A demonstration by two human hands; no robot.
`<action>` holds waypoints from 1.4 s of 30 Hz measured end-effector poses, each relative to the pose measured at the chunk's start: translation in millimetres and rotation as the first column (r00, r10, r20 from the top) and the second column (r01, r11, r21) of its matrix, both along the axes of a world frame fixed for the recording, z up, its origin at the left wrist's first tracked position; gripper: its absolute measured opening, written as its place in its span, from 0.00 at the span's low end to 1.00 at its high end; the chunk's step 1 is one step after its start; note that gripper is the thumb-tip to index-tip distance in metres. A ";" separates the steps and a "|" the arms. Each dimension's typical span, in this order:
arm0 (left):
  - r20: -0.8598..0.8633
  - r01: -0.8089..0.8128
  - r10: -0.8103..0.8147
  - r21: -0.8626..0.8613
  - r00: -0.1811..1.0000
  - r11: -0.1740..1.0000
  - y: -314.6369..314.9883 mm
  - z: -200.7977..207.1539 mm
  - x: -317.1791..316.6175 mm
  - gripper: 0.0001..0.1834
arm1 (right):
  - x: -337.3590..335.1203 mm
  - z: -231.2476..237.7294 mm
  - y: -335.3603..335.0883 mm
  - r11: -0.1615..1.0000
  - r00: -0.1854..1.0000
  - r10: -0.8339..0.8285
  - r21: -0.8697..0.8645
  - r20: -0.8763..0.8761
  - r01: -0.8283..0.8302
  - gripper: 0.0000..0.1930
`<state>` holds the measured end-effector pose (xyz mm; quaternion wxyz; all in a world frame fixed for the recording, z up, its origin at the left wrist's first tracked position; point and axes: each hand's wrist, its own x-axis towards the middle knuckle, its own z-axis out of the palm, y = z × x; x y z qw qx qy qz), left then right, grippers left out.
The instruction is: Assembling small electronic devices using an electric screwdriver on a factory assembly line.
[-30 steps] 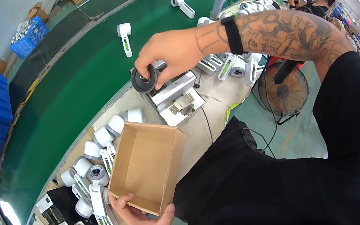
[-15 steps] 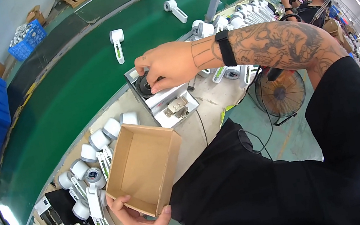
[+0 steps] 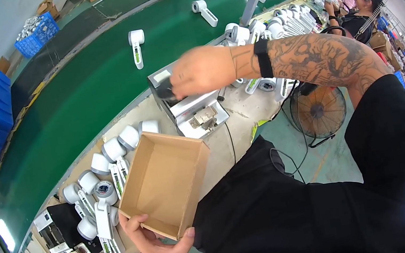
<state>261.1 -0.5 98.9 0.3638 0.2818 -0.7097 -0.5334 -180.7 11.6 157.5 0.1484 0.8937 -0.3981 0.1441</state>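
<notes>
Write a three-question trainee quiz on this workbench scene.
1. True or false: the cardboard box is empty.
2. Which hand holds the box: A left, B right?
3. Fill in: the right hand is at a grey ___ beside the green belt.

Key: 1 true. 2 A, the left hand grips its near edge. 3 machine.

One head-worn fisheye view, steeply down, close over workbench (image 3: pixel 226 138) and conveyor (image 3: pixel 98 85)
</notes>
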 end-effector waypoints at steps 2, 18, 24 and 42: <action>-0.006 0.023 -0.023 0.034 1.000 0.999 2.2 3.9 -3.8 0.47 | -1.7 -12.2 6.6 0.991 0.998 -0.014 0.132 -0.060 0.021 0.09; -0.050 0.078 -0.072 0.117 0.996 0.990 -3.6 0.1 -20.3 0.48 | -24.9 49.1 16.8 0.650 0.439 -0.758 0.607 0.482 0.457 0.13; 0.122 0.037 -0.036 -0.008 0.992 0.999 2.0 27.5 -7.4 0.48 | -56.6 96.9 7.9 0.858 0.795 -0.426 -0.087 0.431 0.507 0.06; -0.120 0.103 -0.093 0.079 0.988 0.992 -5.2 13.9 -23.5 0.49 | -39.9 239.6 -102.4 0.391 0.924 -0.362 -0.879 0.127 0.274 0.12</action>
